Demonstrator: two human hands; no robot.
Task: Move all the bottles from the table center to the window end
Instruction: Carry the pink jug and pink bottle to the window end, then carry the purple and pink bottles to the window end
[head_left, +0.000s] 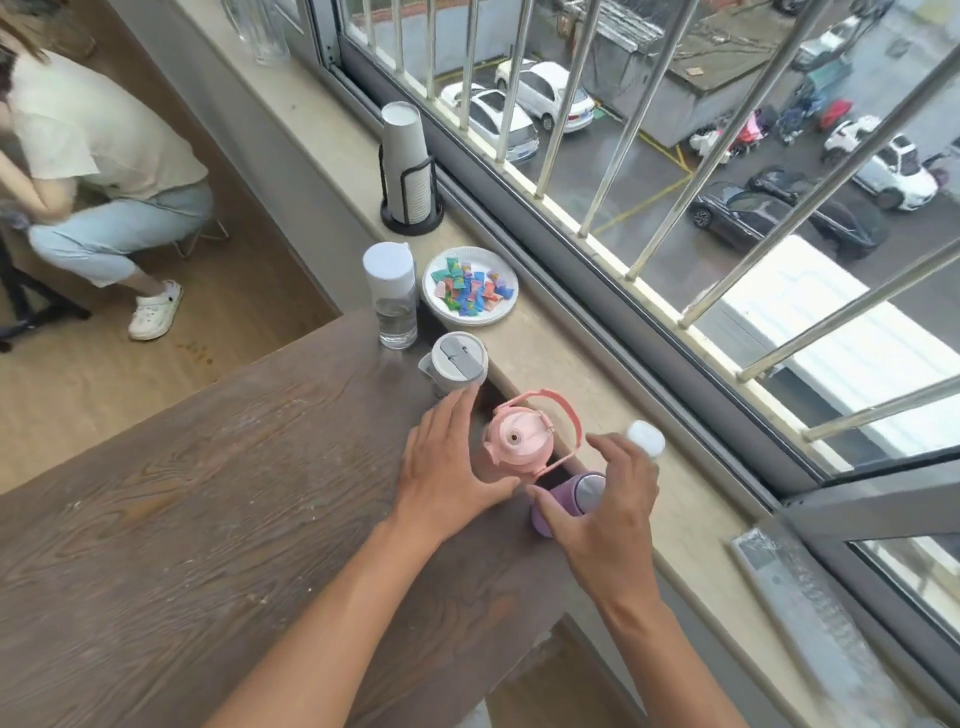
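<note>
With four bottles already lining the worktop (208, 467) edge by the window at frame centre, the left hand (447, 475) is cupping the pink bottle (517, 441) loosely while the right hand (605, 501) is grasping the purple bottle (576, 493).

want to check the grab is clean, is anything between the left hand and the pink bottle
Nothing visible. The left hand is curled open right beside the pink bottle, with no object between them. The purple bottle is under the right hand.
</note>
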